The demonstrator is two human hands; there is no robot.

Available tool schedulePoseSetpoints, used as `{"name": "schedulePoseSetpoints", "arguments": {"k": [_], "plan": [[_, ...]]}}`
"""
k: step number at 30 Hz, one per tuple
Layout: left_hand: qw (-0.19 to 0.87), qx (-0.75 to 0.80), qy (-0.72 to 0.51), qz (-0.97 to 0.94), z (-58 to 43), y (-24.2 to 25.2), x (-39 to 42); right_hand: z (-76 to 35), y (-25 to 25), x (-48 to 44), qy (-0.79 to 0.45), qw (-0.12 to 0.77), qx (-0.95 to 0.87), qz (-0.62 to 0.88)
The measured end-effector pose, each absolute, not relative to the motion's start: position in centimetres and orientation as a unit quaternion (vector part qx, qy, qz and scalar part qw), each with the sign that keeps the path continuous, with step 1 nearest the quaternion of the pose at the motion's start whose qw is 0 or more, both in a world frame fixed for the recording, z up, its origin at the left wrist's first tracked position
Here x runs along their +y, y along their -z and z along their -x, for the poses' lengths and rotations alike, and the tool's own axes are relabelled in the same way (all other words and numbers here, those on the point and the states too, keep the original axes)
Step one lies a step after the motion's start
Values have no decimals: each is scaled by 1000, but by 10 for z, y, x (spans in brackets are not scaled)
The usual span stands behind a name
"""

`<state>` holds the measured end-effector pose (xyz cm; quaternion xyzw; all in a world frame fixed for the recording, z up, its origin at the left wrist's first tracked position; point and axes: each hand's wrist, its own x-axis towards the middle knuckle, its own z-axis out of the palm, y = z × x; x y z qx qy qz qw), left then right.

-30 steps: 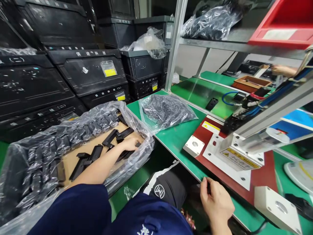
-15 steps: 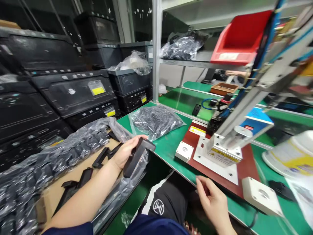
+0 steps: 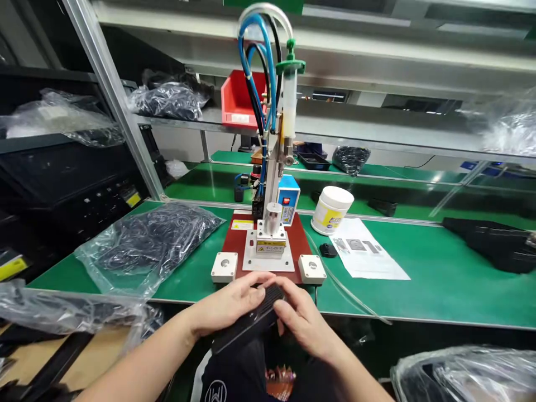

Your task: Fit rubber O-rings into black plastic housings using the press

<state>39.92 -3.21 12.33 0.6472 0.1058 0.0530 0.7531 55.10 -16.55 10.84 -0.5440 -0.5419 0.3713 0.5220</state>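
Observation:
A long black plastic part (image 3: 247, 321) is held between both hands, just in front of the bench edge and above the lap. My left hand (image 3: 230, 301) has its fingers around the part's far end from the left. My right hand (image 3: 299, 312) grips the same end from the right, thumb on its ribbed face. Beyond the hands stands a press-like fixture (image 3: 270, 245) on a red-brown base, with a white button box (image 3: 224, 267) at its left and another (image 3: 312, 269) at its right.
A bag of black parts (image 3: 154, 240) lies on the green bench (image 3: 439, 285) at left. Right of the fixture are a white tub (image 3: 333, 209), a printed sheet (image 3: 366, 251) and a thin clear tube. A red bin (image 3: 238, 100) sits on the shelf above.
The view has swung right to face the fixture. My left hand has brought the black part from the box at left to the middle, and my right hand has closed on it too.

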Motion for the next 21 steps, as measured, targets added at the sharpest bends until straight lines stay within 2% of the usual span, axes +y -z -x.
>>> {"name": "schedulePoseSetpoints", "arguments": {"k": [4, 8, 10, 14, 18, 21], "plan": [[719, 98, -89, -682, -393, -128, -17, -563, -112, -159, -309, 616, -437, 578], [676, 168, -130, -706, -393, -129, -22, -563, -122, -148, -435, 605, -370, 555], [739, 196, -107, -636, -395, -124, -37, -564, -122, -148, -494, 620, -333, 511], [898, 204, -44, -388, -397, -112, -79, -570, -105, -158, -524, 667, -295, 439], [949, 224, 83, -209, -397, -116, -104, -568, -82, -171, -544, 663, -255, 446], [961, 217, 129, -113, -397, -124, -109, -558, -71, -176, -559, 661, -200, 459]]}}
